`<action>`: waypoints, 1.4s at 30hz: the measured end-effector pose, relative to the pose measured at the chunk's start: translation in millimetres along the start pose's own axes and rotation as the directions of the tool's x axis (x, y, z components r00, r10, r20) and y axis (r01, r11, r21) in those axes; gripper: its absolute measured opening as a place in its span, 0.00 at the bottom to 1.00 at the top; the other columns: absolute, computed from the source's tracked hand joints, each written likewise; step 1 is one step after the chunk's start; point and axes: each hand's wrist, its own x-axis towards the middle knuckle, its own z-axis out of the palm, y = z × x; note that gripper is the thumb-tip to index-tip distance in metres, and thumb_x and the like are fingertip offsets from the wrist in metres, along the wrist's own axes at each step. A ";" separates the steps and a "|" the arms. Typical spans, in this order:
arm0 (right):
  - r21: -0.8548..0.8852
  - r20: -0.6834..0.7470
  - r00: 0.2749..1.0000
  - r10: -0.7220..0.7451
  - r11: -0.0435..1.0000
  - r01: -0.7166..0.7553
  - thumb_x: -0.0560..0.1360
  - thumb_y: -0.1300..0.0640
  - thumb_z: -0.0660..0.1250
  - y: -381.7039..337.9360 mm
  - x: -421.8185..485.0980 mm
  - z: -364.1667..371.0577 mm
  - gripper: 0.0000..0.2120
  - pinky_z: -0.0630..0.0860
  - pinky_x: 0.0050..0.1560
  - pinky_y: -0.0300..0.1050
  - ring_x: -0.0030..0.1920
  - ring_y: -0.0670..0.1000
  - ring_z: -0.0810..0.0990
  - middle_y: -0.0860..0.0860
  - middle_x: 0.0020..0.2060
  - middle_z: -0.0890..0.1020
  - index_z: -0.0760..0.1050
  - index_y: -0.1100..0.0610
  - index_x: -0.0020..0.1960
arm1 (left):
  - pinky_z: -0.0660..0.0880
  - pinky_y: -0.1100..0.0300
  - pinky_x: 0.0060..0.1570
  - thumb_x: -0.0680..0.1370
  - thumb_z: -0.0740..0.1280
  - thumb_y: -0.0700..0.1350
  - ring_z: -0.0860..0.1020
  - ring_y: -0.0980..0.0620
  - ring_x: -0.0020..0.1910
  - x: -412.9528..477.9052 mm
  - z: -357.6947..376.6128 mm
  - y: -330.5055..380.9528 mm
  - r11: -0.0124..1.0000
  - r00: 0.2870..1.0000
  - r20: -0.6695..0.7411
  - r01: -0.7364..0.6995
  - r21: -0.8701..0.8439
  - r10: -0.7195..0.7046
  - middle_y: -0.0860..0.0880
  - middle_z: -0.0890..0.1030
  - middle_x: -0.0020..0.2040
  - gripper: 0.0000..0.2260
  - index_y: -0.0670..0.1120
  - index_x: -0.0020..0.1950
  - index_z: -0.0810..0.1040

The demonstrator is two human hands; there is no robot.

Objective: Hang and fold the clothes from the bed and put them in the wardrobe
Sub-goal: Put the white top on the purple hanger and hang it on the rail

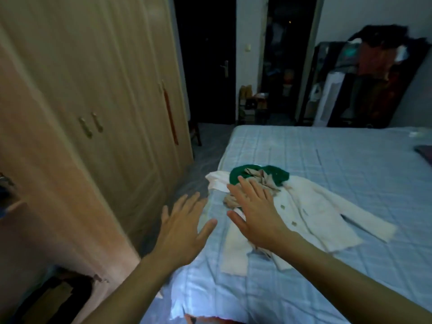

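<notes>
Two bare forearms reach in from the near edge, and both hands are spread flat with straight fingers, holding nothing. At the near left stands an open wardrobe door. Beyond it is the closed front of the wardrobe, with a pair of small handles.

The left hand hovers over the near left edge of the bed, by the gap between bed and wardrobe. The right hand is over the heap of clothes. Whether its palm touches the cloth I cannot tell.

The clothes lie on the near left part of the pale blue checked cover. A white jacket is spread open with its buttons showing and one sleeve stretched to the right. A crumpled beige garment lies on the jacket, partly under the right hand. A green knit is bunched on the jacket's far end.

All three look soft, limp and light, and the jacket seems thicker than the other two. None will keep its shape when lifted, so it seems best to take the two small pieces off first. The jacket is probably best taken at both shoulders near the collar, where a hanger would go.

At the right edge of the bed lies a dark purple item. Against the far right wall stands a dark rack of clothes.
</notes>
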 end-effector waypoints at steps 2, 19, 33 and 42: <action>0.004 -0.003 0.998 0.070 0.998 -0.070 0.81 0.39 0.53 37.7 -16.1 -7.8 0.31 0.47 0.77 0.57 0.79 0.54 0.44 0.50 0.80 0.46 0.47 0.45 0.79 | 0.46 0.39 0.76 0.79 0.47 0.68 0.48 0.54 0.79 17.3 16.3 34.1 0.998 0.997 0.049 -0.053 -0.021 0.054 0.57 0.50 0.80 0.30 0.59 0.79 0.53; -0.103 -0.050 0.899 0.436 0.893 -0.438 0.80 0.39 0.54 267.0 -17.8 -28.5 0.31 0.51 0.76 0.55 0.79 0.55 0.49 0.52 0.80 0.50 0.51 0.47 0.79 | 0.54 0.43 0.74 0.80 0.53 0.64 0.53 0.49 0.78 208.2 141.7 181.2 0.926 0.925 0.111 -0.346 -0.151 0.363 0.51 0.56 0.80 0.29 0.54 0.78 0.56; -0.104 0.086 0.862 0.500 0.865 -0.491 0.81 0.39 0.53 365.3 78.3 11.6 0.30 0.49 0.77 0.52 0.79 0.53 0.48 0.50 0.80 0.48 0.50 0.46 0.79 | 0.53 0.44 0.75 0.80 0.51 0.64 0.53 0.49 0.78 345.9 215.6 205.9 0.932 0.910 0.232 -0.301 -0.203 0.345 0.52 0.56 0.80 0.27 0.55 0.77 0.57; -0.012 0.155 0.844 0.513 0.856 -0.517 0.81 0.41 0.54 467.4 73.7 22.8 0.29 0.51 0.77 0.54 0.79 0.54 0.49 0.51 0.80 0.50 0.51 0.47 0.79 | 0.51 0.49 0.74 0.81 0.52 0.63 0.52 0.50 0.78 395.2 252.4 273.1 0.946 0.906 0.274 -0.296 -0.136 0.323 0.53 0.55 0.80 0.27 0.55 0.78 0.57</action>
